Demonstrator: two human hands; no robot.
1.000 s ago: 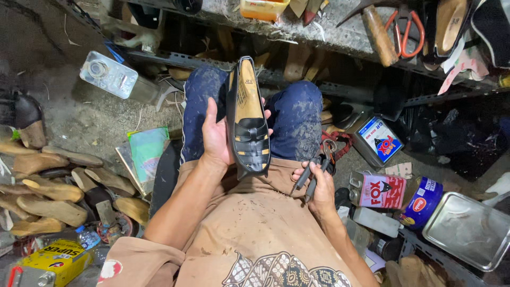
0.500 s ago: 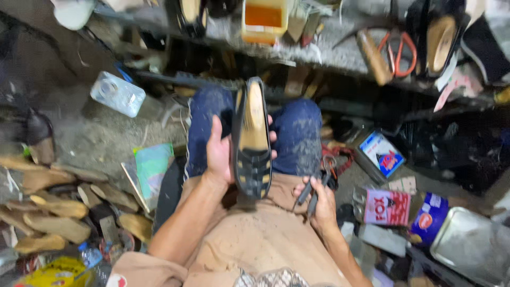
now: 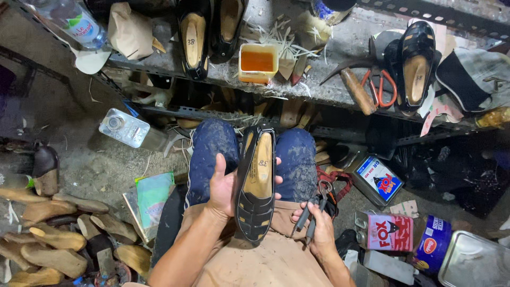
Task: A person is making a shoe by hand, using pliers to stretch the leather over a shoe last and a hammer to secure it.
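My left hand (image 3: 222,186) grips a black woven flat shoe (image 3: 256,183) with a tan insole, held upright between my knees over my lap. My right hand (image 3: 320,229) rests on my right thigh and holds dark pliers (image 3: 308,212), whose handles point down along the fingers. I sit in dusty blue jeans (image 3: 210,151) and a tan apron. The shoe's toe points toward me and its heel toward the bench.
A low metal bench (image 3: 340,40) ahead carries finished black shoes (image 3: 194,32), an orange glue tub (image 3: 257,62), a hammer (image 3: 357,87) and red-handled scissors (image 3: 385,87). Wooden shoe lasts (image 3: 50,239) pile at my left. Glue tins (image 3: 390,231) and a metal tray (image 3: 475,260) sit at my right.
The view has tilted up toward the bench, showing more of its top. Both hands keep their grips; the shoe stays upright between my knees.
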